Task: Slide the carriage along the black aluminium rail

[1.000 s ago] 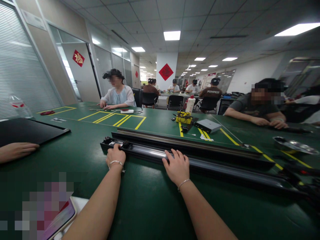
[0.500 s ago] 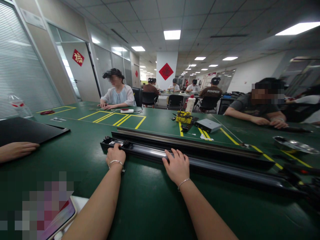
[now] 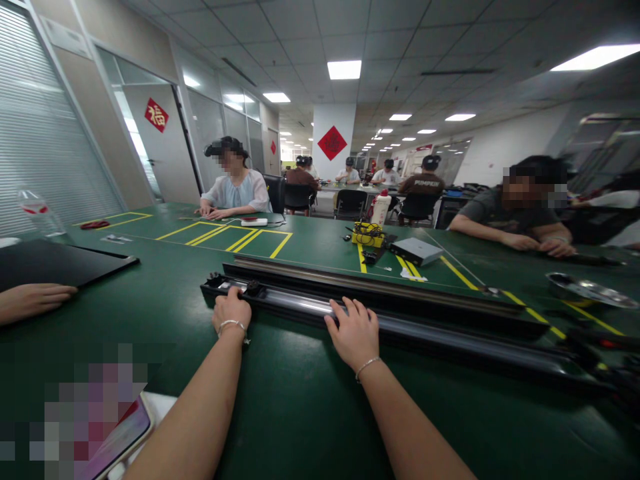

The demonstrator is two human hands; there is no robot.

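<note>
A long black rail (image 3: 425, 333) with a shiny rod along it lies across the green table (image 3: 300, 413) in front of me. My left hand (image 3: 231, 312) is curled on the rail's near edge close to its left end, next to a small black fitting (image 3: 251, 289). My right hand (image 3: 354, 330) rests further right on the same rail, fingers spread over its near edge. A second long dark rail (image 3: 380, 288) lies parallel just behind the first.
Another person's hand (image 3: 33, 299) rests at the left by a flat black panel (image 3: 55, 261). A phone (image 3: 120, 440) lies at the near left. A yellow box (image 3: 369, 235), a grey box (image 3: 416, 251) and a metal dish (image 3: 583, 288) sit further back. Several people sit around.
</note>
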